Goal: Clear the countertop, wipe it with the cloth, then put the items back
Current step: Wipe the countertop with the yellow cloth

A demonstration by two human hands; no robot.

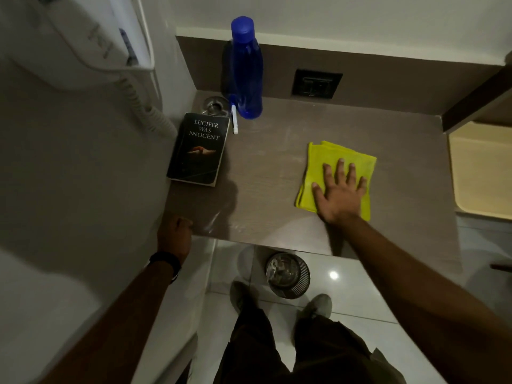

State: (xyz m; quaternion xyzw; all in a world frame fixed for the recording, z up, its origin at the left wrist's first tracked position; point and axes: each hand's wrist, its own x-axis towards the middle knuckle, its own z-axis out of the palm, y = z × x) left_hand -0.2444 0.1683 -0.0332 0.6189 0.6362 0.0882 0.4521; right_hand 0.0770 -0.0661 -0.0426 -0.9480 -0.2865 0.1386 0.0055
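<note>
A folded yellow cloth point(327, 159) lies on the right half of the brown countertop point(271, 173). My right hand point(339, 191) rests flat on it, fingers spread. My left hand point(174, 227) curls over the counter's front left edge. At the back left stand a tall blue bottle point(246, 67) and a small metal ashtray point(215, 104). A black book point(198, 149) lies in front of the ashtray, and a white pen point(235, 120) lies beside the book's far right corner.
A wall-mounted white dryer with a coiled cord point(144, 103) hangs over the left side. A black socket point(317, 84) sits in the back panel. Below the counter, a metal bin point(288, 274) stands on the tiled floor by my feet. A cream tray point(482, 173) is at the right.
</note>
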